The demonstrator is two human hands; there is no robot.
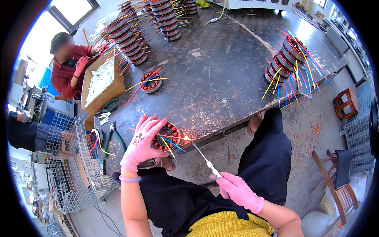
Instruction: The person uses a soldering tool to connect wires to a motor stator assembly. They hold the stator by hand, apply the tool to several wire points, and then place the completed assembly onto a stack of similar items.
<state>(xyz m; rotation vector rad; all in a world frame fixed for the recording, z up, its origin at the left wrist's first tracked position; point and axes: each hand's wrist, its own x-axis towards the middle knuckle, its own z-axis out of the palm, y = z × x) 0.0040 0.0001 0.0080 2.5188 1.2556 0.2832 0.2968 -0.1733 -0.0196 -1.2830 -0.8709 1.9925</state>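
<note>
- Currently, left hand (141,143), pink-gloved, fingers spread flat over a round wound stator (167,136) at the near table (221,75) edge, steadying it.
- Right hand (238,191), fingers wrapped shut round a long-nozzle torch (205,159); its flame (186,138) meets coloured leads at the stator's 3 o'clock side.
- Progress, judged: this piece is mid-work; stacked stators (286,59) at 1 o'clock and more stacks (130,39) at 11 o'clock cannot be told as done or waiting.
- One single stator (151,82) lies at 12 o'clock of the hands, by a cardboard box (100,85).
- Another person (69,65) works at 10 o'clock.
</note>
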